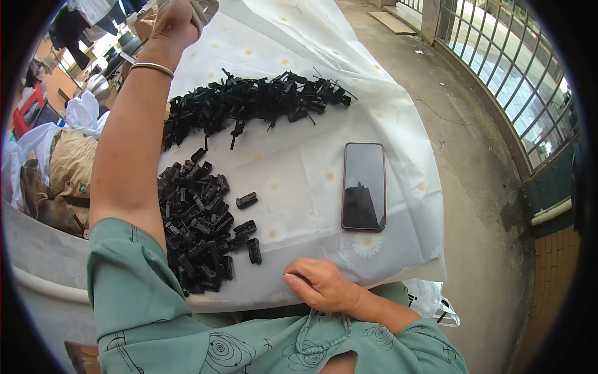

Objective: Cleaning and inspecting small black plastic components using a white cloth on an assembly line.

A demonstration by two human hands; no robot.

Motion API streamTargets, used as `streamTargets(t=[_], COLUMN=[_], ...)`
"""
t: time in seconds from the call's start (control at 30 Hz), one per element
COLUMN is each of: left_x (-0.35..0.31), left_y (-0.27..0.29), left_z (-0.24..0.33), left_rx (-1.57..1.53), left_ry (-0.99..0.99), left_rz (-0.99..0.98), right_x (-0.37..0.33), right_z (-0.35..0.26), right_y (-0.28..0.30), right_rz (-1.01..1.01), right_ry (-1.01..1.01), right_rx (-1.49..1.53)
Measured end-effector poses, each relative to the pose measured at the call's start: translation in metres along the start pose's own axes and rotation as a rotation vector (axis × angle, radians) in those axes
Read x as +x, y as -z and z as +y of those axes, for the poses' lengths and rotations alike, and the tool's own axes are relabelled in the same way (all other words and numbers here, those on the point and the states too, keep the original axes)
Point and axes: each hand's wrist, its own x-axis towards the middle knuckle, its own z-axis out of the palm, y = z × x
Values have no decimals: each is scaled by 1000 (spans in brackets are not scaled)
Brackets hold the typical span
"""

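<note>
My left arm reaches far across the table, a bangle on its wrist. At the top edge of the picture my left hand [174, 23] is partly cut off, and its fingers do not show clearly. Close to the table's near edge my right hand [321, 285] is closed, fingers curled and thumb pressed in. Whatever it may pinch is too small to make out. Left of it lies a heap of small black plastic clip-like parts [202, 227], a few of them loose beside it. Farther back stretches a pile of black parts with thin stems [255, 100].
A pale tablecloth with flower prints [299, 162] covers the table. A smartphone [364, 187], screen dark, lies on the right. Bags [71, 162] and household items crowd the left side. Beyond the table's right edge are a concrete floor [461, 187] and a metal railing [511, 68].
</note>
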Motion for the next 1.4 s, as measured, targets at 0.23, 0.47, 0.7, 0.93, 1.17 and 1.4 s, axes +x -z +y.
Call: streamTargets(t=[0.23,0.47,0.7,0.93,1.17,1.4], left_x=[7,9,-18,-93,-143,-206], left_y=[-8,28,22,-27,-66,-127], left_z=[-106,-181,-189,-174,-146,-139], left_rx=[1661,1926,1571,1537,1451,1880], left_ry=[549,775,782,622,544,190], left_rz=[-190,-144,-111,-362,-555,-709], right_x=[0,0,-3,2,5,-32], right_z=[0,-2,-1,8,12,0], right_y=[11,13,7,-3,-8,11], right_rz=[-41,-86,-69,8,144,406], right_ry=[-24,-4,-51,-28,-20,-44], right_rx=[68,142,125,4,-59,-161])
